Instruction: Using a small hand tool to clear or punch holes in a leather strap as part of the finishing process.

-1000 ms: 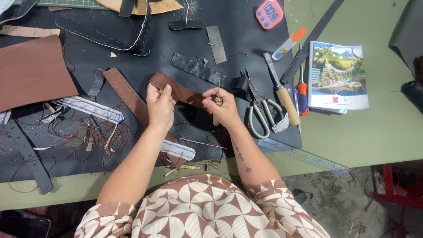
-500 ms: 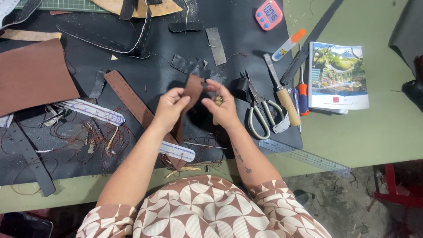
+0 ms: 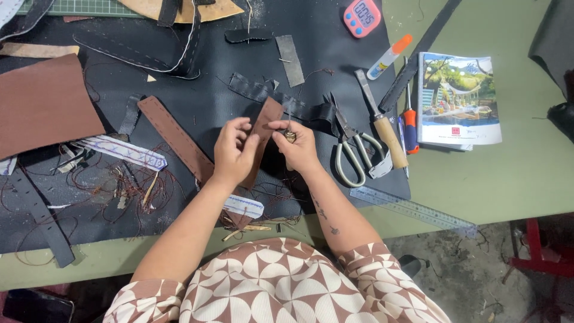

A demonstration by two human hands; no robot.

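Brown leather strip is up between both hands over the black mat, tilted, its top end leaning toward the upper right. Left hand is curled round the strip's lower-left side, fingers bent and pressed against the leather, thumb on the near face. Right hand pinches something small & brassy at the strip's right edge w/ thumb and forefinger; can't tell what the bit is, too small.

Just right of the right hand lie scissors, blades pointing up toward the black scraps. Beside those: a wooden-handled tool, then a red-handled screwdriver. A clear ruler lies slanted at the mat's lower right corner, partly on the green table. A booklet w/ a garden photo sits on the table, well apart from the hands. Pink timer near the top edge, glue tube w/ orange cap below it.

Left of the hands a second, longer brown strap lies flat on the mat w/ stitch holes along its edges. Big brown leather sheet far left. Tangle of dark thread near the left forearm
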